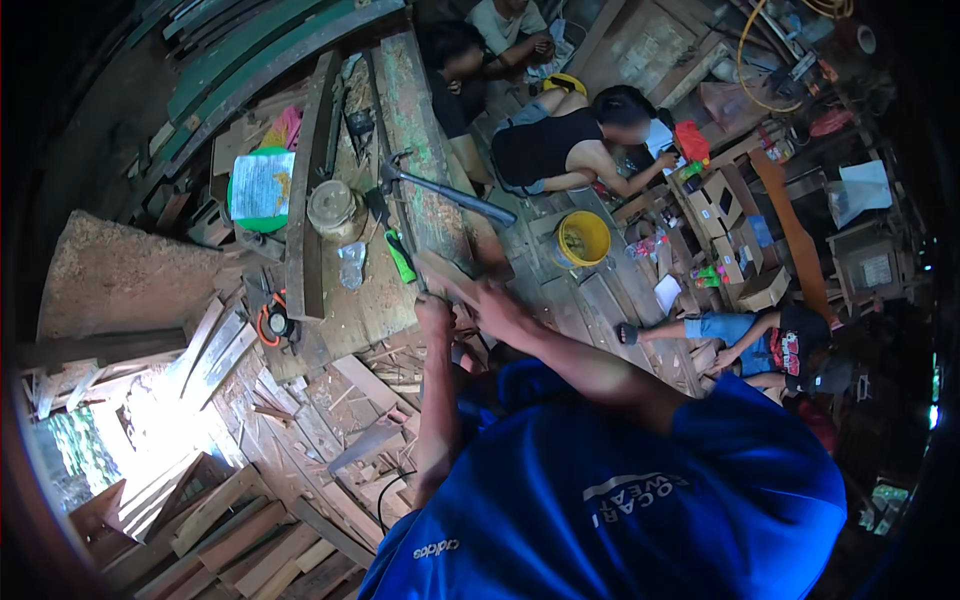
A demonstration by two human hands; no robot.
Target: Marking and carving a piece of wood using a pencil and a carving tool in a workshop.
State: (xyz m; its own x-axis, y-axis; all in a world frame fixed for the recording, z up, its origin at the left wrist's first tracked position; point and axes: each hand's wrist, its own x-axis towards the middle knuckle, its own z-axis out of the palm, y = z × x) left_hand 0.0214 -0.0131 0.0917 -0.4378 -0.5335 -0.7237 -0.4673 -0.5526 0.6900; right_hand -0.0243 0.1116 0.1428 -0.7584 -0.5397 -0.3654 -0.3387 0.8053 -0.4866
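Both my forearms reach up to the near end of the workbench (365,310). My right hand (500,312) is closed round a short wooden block (447,274). Beside it, my left hand (433,312) is closed at the lower end of a long thin bar (385,130) lying along the bench; what its fingers grip is too small to tell. Just beyond the hands lies a tool with a green handle (400,257). A claw hammer (450,190) rests farther up, its head to the left and its dark handle pointing right.
On the bench stand a round lidded tub (337,210) and a clear plastic container (352,265). An orange-handled tool (271,324) lies at left. Wood offcuts (375,385) litter the floor. A yellow bucket (582,239) stands right; several people, one lying down (550,150), are nearby.
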